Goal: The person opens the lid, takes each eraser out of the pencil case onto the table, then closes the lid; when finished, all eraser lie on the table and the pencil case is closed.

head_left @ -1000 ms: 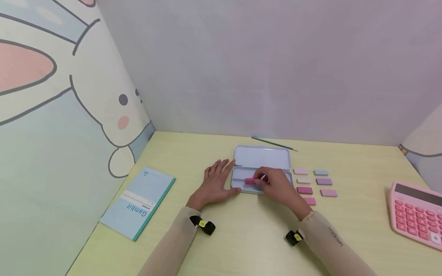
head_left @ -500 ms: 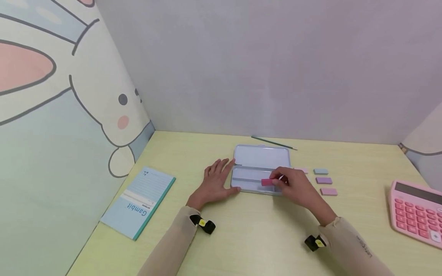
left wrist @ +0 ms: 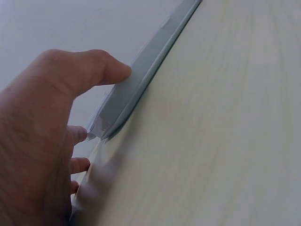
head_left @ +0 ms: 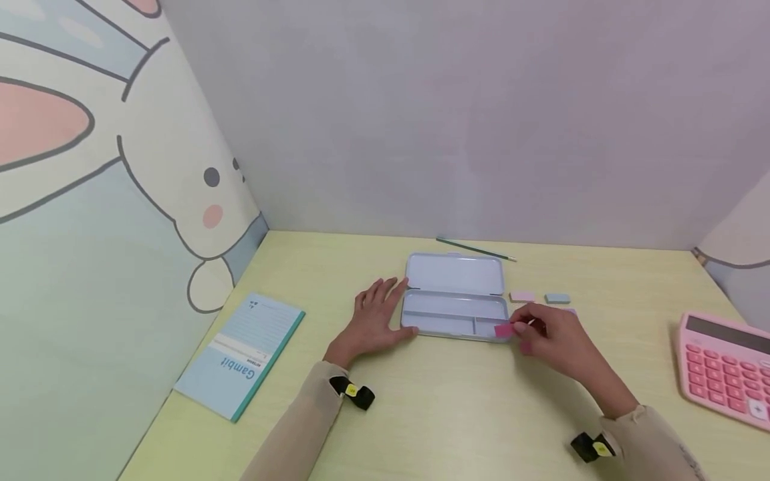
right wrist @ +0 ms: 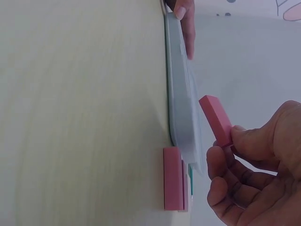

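A pale lilac pencil case (head_left: pixel 455 272) lies unfolded on the table, its lid laid back and its divided tray toward me. My left hand (head_left: pixel 375 321) is spread at the case's left end; in the left wrist view the thumb (left wrist: pixel 110 69) rests on the case's side wall. Over the tray's right end, my right hand (head_left: pixel 559 337) pinches a dark pink rectangular block (right wrist: pixel 217 120) between thumb and fingers. The block is held clear of the case in the right wrist view. Another pink block (right wrist: pixel 173 179) stands on the table beside the case, mostly hidden by my hand from above.
A light pink block (head_left: pixel 522 296) and a blue block (head_left: pixel 557 298) lie right of the case; others there are largely covered. A pencil (head_left: pixel 476 249) lies behind the case. A notebook (head_left: pixel 240 354) is at left, a pink calculator (head_left: pixel 728 367) at right.
My right hand has moved right with the pink block, from over the middle of the tray to its right end. My left hand has stayed in place.
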Motion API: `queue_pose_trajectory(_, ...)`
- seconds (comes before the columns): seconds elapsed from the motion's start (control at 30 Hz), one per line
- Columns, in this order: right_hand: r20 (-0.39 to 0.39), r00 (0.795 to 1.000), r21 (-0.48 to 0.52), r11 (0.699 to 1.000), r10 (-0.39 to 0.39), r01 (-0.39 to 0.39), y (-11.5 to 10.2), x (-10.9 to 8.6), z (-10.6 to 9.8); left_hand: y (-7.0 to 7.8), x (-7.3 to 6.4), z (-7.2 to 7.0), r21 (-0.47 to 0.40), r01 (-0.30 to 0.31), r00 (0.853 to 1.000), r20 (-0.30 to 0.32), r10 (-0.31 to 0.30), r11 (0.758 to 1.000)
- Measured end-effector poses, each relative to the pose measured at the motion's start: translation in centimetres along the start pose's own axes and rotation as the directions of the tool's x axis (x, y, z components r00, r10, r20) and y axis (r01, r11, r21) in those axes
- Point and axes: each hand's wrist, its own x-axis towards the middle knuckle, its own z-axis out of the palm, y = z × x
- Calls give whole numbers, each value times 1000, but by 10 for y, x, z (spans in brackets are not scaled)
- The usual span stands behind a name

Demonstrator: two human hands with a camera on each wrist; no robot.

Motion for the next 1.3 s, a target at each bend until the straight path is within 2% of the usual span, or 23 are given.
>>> queue_pose_trajectory(0.27, -49, 999, -90, 996, 15, -19, 22, -18, -8, -2, 0, 2, 7, -9, 1000, -14, 9, 1000)
queue_pose_trajectory(0.57, -53, 995, -89, 992, 86, -91, 48, -37, -26, 0, -1, 1, 6, -13, 1000, -10, 13, 1000)
queue_pose_trajectory(0.77, -66, 993, -112, 988, 98, -105, 62, -47, -33, 0, -1, 1, 10, -9, 1000, -7, 9, 1000)
queue_pose_trajectory(1.03, -56, 990, -159, 977, 132, -139, 78, -55, -39, 0, -1, 0, 16, -5, 1000, -3, 5, 1000)
queue_pose_trajectory(1.3, -31, 980, -160, 967, 197, -200, 81, -53, -46, 1, -1, 0, 16, -7, 1000, -3, 7, 1000)
